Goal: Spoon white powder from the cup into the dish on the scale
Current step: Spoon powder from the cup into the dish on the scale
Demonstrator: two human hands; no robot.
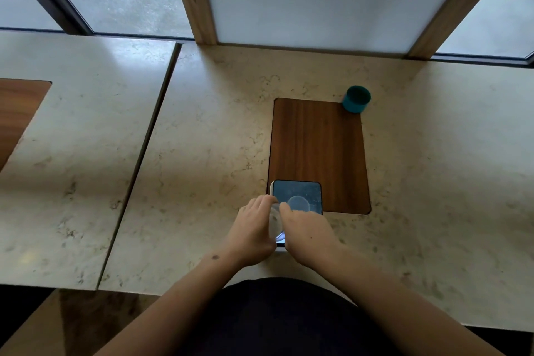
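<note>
Both hands meet over the dark glass-topped scale (297, 196) at the counter's near edge: the left hand (254, 228) grips a tilted clear plastic cup (276, 224), and whether the right hand (306, 231) holds anything cannot be told. Just beyond them, a small clear round dish (299, 203) sits on the scale; a teal round cup (356, 99) stands well apart, toward the counter's far edge. Tilting further could spill powder past the dish; no writing is readable.

scale (300, 192) on wooden inlay (318, 147) (near corner), cup (356, 99) at far corner
</note>
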